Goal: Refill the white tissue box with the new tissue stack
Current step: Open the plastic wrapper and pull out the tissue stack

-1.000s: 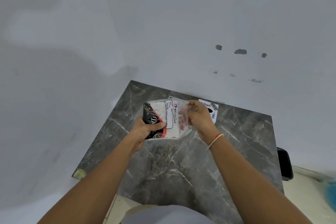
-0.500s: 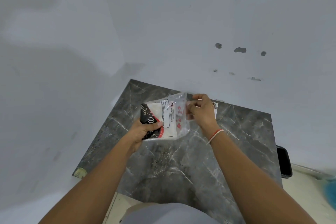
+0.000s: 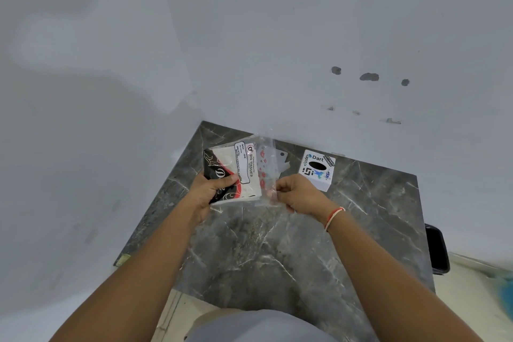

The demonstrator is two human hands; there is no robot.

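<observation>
**Tissue pack held over the table, wrapper end pinched**

Head view, looking down on a dark marble-patterned table (image 3: pixel 291 253) set into a corner of pale grey walls.

Left hand (image 3: pixel 211 189): closed around the near left end of the tissue pack (image 3: pixel 236 172), thumb pressed flat on its black-and-red printed face, remaining fingers wrapped beneath and hidden. Pack raised above the table's far left part, tilted, label reading "BIG TISSUES" facing up.

Right hand (image 3: pixel 298 194): fingers curled together, thumb and fingertips pinching the loose clear wrapper (image 3: pixel 266 166) at the pack's right end; wrapper printed with small red marks, stretched away from the white stack inside. Whether the wrapper is torn open: cannot tell. Thin red-and-white thread band (image 3: pixel 334 216) on the right wrist.

White tissue box (image 3: pixel 317 171): resting on the table near the far edge, just right of the pack and just beyond the right hand, apart from both. Top face turned up, showing a dark oval slot and several stickers, one marked "Dart".

Black object (image 3: pixel 437 248): beyond the table's right edge, low, partly cut off by it; kind not clear.

Grey clothing (image 3: pixel 261 326) at the near edge, bottom of view.
</observation>
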